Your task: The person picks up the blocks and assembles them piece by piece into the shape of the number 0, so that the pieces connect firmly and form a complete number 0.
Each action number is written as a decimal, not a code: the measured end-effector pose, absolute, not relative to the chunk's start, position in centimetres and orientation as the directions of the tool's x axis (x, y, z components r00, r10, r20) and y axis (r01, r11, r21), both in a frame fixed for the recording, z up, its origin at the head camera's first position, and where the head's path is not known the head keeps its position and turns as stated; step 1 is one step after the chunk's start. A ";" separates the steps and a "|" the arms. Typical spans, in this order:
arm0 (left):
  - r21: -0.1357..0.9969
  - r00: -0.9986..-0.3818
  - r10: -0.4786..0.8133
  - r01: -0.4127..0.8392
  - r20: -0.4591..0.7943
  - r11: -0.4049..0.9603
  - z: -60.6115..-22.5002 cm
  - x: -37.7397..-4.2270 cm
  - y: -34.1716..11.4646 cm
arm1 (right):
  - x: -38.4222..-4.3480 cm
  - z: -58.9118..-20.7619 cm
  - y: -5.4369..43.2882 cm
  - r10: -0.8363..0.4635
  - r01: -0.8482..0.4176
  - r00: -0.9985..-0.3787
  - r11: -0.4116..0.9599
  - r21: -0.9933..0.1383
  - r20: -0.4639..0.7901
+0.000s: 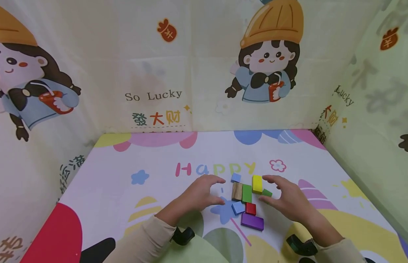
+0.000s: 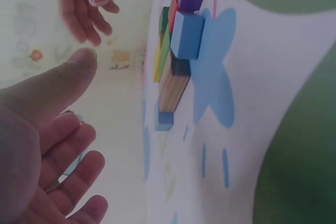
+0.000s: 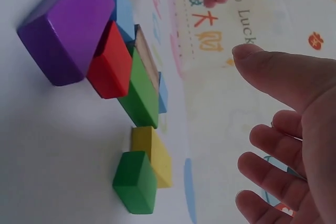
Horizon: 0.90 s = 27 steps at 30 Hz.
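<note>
My left hand (image 1: 201, 193) hovers left of a loose cluster of toy blocks, thumb and fingers apart with nothing between them. On the other side my right hand (image 1: 287, 199) is held the same way, its fingertips near the yellow block (image 1: 257, 184) and the small green block (image 3: 135, 183). Side by side in the middle lie a wood-grain block (image 1: 237, 191) and a longer green block (image 1: 246, 193). A small blue block (image 1: 236, 178) sits behind them. In front are another blue block (image 1: 238, 208), a red block (image 1: 250, 209) and a purple block (image 1: 252, 221).
A white tabletop cover (image 1: 108, 190) printed with colourful shapes and the word Happy lies under the blocks. Printed cloth walls (image 1: 204, 73) rise behind and at both sides. Black curved pieces (image 1: 183, 236) show at both wrists.
</note>
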<state>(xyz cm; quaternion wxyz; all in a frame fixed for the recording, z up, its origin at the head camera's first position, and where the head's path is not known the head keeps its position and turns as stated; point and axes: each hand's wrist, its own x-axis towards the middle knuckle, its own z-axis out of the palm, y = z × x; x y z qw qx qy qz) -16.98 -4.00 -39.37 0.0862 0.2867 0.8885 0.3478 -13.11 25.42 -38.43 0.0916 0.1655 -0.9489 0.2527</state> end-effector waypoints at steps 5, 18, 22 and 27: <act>0.656 -0.819 0.574 0.428 -0.010 0.621 -39.5 -16.7 -3.2 | -12.9 -39.1 25.4 -0.284 -0.379 -0.922 0.800 -0.465 0.263; 0.625 -0.804 0.591 0.428 -0.068 0.653 -40.3 -16.3 -1.9 | -12.0 -40.2 25.2 -0.280 -0.372 -0.926 0.788 -0.491 0.252; 0.633 -0.792 0.607 0.436 -0.069 0.640 -40.7 -16.3 -1.7 | -11.8 -40.4 25.1 -0.269 -0.356 -0.933 0.790 -0.499 0.239; 0.632 -0.785 0.617 0.450 -0.058 0.631 -41.0 -16.3 -1.5 | -11.6 -40.4 24.8 -0.267 -0.352 -0.935 0.791 -0.501 0.234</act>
